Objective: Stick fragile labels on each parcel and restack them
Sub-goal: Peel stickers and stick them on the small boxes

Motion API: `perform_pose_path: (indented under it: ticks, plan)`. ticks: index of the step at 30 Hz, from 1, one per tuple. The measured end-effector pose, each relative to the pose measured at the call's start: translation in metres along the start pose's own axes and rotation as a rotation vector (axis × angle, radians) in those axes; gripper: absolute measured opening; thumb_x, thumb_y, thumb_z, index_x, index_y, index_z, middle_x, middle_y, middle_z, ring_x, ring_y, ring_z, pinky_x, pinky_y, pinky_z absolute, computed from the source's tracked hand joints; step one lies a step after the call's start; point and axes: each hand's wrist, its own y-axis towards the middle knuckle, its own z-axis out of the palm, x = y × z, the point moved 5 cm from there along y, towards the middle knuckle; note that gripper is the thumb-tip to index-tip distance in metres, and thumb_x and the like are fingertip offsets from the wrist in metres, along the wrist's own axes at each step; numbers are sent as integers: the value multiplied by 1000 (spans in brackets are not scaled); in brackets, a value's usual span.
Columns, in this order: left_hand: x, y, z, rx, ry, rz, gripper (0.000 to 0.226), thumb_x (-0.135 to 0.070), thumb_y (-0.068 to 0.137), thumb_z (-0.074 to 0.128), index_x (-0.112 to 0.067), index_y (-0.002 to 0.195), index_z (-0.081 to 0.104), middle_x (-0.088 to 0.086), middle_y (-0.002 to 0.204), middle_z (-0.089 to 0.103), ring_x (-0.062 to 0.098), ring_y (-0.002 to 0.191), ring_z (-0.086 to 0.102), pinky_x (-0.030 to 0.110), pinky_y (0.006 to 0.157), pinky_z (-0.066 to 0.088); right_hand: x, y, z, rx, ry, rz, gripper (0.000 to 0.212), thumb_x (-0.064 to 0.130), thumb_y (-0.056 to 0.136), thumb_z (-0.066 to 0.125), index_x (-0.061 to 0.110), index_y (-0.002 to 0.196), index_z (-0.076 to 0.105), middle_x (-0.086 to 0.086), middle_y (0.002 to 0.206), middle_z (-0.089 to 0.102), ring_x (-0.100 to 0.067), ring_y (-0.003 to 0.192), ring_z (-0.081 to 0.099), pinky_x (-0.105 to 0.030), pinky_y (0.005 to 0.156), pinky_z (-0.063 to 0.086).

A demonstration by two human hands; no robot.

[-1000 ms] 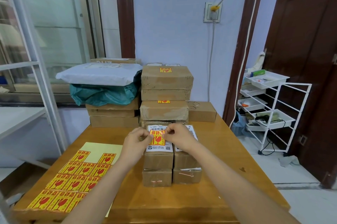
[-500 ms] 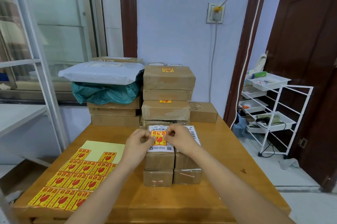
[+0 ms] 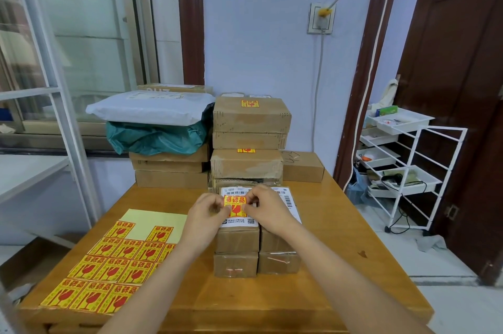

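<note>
**A:** where's the fragile label [image 3: 235, 206] rn?

**B:** On my feed it's on the white shipping label of the front-left top parcel [image 3: 238, 235]. Left hand [image 3: 205, 214] and right hand [image 3: 265, 208] both pinch its edges.

**A:** and the sticker sheet [image 3: 114, 263]?

**B:** Flat on the surface [image 3: 326, 265], left of the parcels.

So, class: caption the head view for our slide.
Both hands hold a fragile label on the top parcel.

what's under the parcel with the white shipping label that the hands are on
Another brown parcel sits directly under the labelled parcel, with red marks on its taped front. Only that front face shows; its top is covered. The fragile sticker lies on top, between the left hand and right hand.
</note>
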Motion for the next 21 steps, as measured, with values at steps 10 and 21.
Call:
perform_pose_path:
  ticks: [10, 21]
  plan:
    - [0, -2, 2, 9, -6, 3, 15, -17, 85, 69, -5, 85, 61, -1, 96, 56, 12, 91, 56, 26, 77, 46, 1, -2, 1, 0, -26, -22, 11, 21, 86, 65, 17, 84, 55, 4, 95, 49, -11, 93, 45, -28, 84, 43]
    - [3, 1, -1, 2, 70, -49, 22, -27, 79, 74, -21, 92, 56, -7, 98, 60, 10, 93, 57, 33, 77, 53, 5, -5, -2, 18, -49, -6, 34, 25, 87, 64, 13, 117, 55, 4, 108, 47, -8, 101, 43, -29, 91, 42]
